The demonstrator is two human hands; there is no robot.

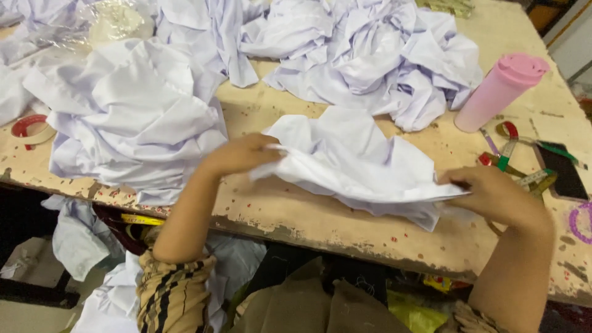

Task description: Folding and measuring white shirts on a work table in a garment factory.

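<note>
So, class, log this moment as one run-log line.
left hand: grips crumpled white cloth piece | right hand: pinches its other edge | cloth: over worn wooden table | nearby: pink plastic tumbler

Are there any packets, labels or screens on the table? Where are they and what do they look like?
Phone: far right of the table, flat dark rectangle, screen off.
Plastic bag: top left among white cloth, clear and crumpled.
Yellow packet: under the table edge, mostly hidden.
No labels or signs show.
</note>
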